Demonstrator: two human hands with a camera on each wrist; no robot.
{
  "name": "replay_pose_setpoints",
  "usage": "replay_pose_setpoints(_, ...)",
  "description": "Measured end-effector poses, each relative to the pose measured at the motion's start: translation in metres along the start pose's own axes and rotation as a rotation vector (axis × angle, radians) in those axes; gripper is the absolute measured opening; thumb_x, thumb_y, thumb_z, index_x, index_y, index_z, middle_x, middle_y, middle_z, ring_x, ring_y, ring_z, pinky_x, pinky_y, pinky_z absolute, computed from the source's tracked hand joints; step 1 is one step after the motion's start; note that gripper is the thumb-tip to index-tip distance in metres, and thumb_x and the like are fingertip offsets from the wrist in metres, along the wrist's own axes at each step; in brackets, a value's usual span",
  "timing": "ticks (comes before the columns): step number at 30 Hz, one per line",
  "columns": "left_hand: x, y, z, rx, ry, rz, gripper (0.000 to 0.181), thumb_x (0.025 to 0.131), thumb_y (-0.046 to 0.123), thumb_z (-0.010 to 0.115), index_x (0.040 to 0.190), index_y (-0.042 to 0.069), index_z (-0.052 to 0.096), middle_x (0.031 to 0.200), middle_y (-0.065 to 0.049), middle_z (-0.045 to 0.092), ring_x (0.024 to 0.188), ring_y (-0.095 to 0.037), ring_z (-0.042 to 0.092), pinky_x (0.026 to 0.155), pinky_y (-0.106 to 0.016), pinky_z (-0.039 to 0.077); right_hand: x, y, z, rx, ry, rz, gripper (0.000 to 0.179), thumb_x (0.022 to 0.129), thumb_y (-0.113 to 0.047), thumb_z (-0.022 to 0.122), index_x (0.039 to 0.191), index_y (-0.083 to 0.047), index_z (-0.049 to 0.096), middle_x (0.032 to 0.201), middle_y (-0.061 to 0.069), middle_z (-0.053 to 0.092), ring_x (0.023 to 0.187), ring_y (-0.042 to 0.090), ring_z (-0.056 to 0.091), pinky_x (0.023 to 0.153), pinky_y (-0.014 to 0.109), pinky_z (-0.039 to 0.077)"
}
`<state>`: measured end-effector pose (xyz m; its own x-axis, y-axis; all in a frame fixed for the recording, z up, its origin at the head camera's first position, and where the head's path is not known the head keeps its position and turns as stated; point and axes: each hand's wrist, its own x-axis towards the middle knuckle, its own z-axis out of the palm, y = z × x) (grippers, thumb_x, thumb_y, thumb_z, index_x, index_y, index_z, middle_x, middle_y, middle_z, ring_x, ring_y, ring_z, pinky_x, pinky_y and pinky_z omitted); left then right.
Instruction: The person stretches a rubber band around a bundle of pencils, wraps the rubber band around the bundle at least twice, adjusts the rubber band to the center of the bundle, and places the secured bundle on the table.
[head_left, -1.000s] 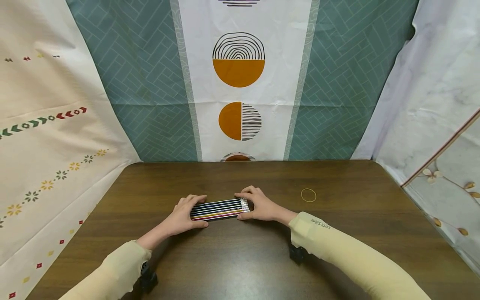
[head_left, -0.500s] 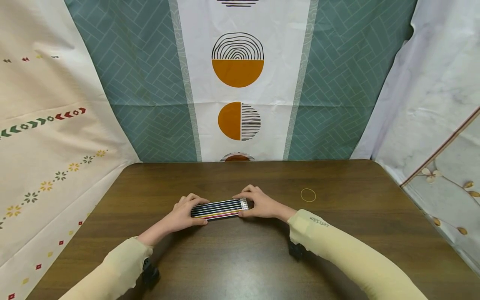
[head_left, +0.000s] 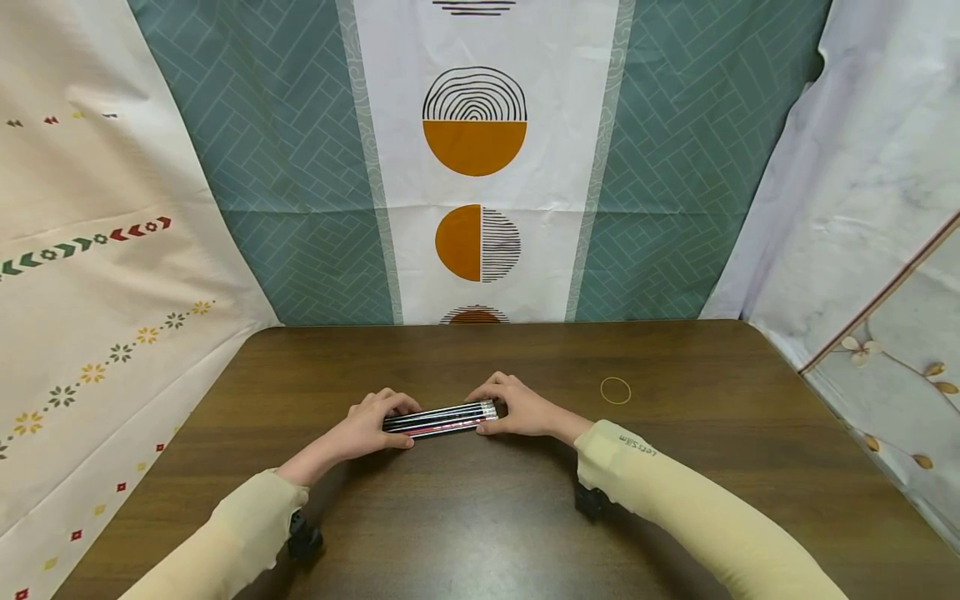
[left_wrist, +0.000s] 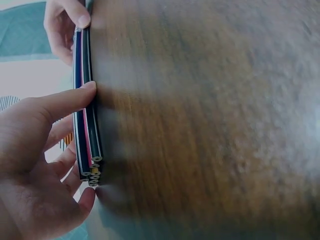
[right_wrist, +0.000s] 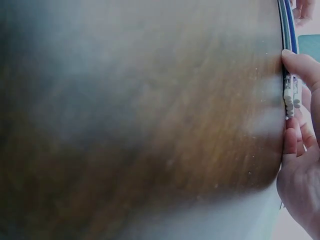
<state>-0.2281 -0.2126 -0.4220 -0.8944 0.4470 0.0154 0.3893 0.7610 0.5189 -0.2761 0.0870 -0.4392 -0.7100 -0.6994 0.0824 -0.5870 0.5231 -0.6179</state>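
Observation:
A tight bundle of dark striped pencils (head_left: 442, 419), with a reddish one near the front, lies across the table between both hands. Thumb and fingers of the left hand (head_left: 367, 427) grip its left end. The right hand (head_left: 521, 408) pinches the opposite end, where silvery, pale-tipped ends show. In the left wrist view, the pencils (left_wrist: 86, 130) are stacked more than one layer deep, the left thumb across their near side. The right wrist view has the right thumb pressing the pencils (right_wrist: 287, 37) just above their pale ends.
A thin yellow ring, like a rubber band (head_left: 615, 377), lies on the brown wooden table (head_left: 480, 517) right of the hands. Patterned cloths (head_left: 300, 167) hang behind and at both sides. Each wrist carries a small black device.
The flat row of pencils has been squeezed into a narrower, stacked bundle. The yellow one that showed before is no longer visible from above. Both hands stay at the ends.

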Motion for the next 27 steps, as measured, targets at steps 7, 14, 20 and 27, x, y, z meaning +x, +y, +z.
replay_pose_setpoints(7, 0.0024, 0.002, -0.0005, -0.044, -0.029, -0.026, 0.037, 0.083, 0.025, 0.079, 0.116, 0.018, 0.065, 0.107, -0.004, 0.058, 0.102, -0.022, 0.05, 0.083, -0.042, 0.034, 0.0023, 0.0005, 0.0007, -0.016, -0.01, 0.01, 0.041, 0.086, -0.029, 0.077, 0.124, -0.021, 0.065, 0.11, 0.002, 0.057, 0.1, 0.015, 0.043, 0.084, 0.031, 0.037)
replay_pose_setpoints(14, 0.0056, 0.0017, -0.0012, -0.048, -0.043, -0.016, 0.033, 0.082, 0.023, 0.08, 0.111, 0.017, 0.065, 0.104, -0.004, 0.059, 0.098, -0.02, 0.051, 0.082, -0.04, 0.035, 0.0017, -0.0035, -0.0003, 0.0, -0.026, 0.028, 0.038, 0.087, -0.025, 0.076, 0.123, -0.019, 0.065, 0.109, 0.002, 0.06, 0.101, 0.015, 0.043, 0.086, 0.032, 0.036)
replay_pose_setpoints(20, 0.0076, 0.0017, -0.0019, -0.039, -0.055, -0.009, 0.028, 0.082, 0.021, 0.079, 0.107, 0.016, 0.067, 0.096, -0.001, 0.063, 0.086, -0.014, 0.052, 0.075, -0.034, 0.038, 0.0016, -0.0048, -0.0008, -0.016, -0.039, 0.018, 0.033, 0.09, -0.023, 0.073, 0.121, -0.016, 0.064, 0.106, 0.003, 0.059, 0.1, 0.016, 0.046, 0.086, 0.034, 0.038)
replay_pose_setpoints(27, 0.0087, 0.0046, -0.0015, -0.026, -0.057, -0.038, 0.027, 0.082, 0.019, 0.079, 0.107, 0.014, 0.069, 0.093, 0.0, 0.068, 0.083, -0.011, 0.055, 0.073, -0.033, 0.039, 0.0023, -0.0034, -0.0001, -0.053, -0.039, 0.025, 0.028, 0.091, -0.025, 0.072, 0.116, -0.015, 0.065, 0.111, 0.003, 0.063, 0.104, 0.018, 0.051, 0.092, 0.037, 0.041)
